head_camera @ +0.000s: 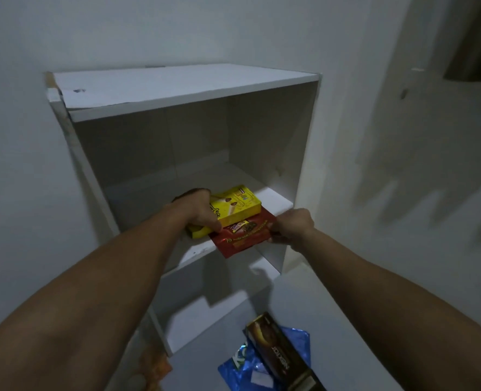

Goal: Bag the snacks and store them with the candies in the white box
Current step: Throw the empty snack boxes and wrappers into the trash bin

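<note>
A white open cabinet (177,91) stands against the wall. On its middle shelf (276,203) lies a yellow snack box (236,210), partly on top of a red snack packet (243,237) that hangs over the shelf's front edge. My left hand (198,210) grips the yellow box at its left end. My right hand (291,225) pinches the right edge of the red packet. Below, on the floor, a dark brown snack box (279,354) lies on a blue plastic bag (295,345).
An orange packet (156,368) lies at the cabinet's foot on the left. The cabinet's lower compartment (219,300) opens below the shelf. White walls close in on the left and behind; a grey floor spreads to the right.
</note>
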The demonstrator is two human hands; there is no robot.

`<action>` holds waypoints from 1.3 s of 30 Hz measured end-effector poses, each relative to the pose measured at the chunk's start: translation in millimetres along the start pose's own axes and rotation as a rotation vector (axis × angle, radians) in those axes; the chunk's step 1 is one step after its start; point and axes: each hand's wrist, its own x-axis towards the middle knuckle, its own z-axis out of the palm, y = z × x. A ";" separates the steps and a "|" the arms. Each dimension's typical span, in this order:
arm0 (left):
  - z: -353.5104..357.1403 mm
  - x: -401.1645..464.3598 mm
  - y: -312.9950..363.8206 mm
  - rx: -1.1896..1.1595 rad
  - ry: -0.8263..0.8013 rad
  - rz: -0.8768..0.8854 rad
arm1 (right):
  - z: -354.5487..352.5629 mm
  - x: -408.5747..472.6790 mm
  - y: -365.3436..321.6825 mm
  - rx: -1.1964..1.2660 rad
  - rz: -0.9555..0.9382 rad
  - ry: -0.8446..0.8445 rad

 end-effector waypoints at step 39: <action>442.1 -176.3 296.8 -0.086 -0.660 0.337 | -348.6 -147.2 448.6 -0.673 0.289 0.321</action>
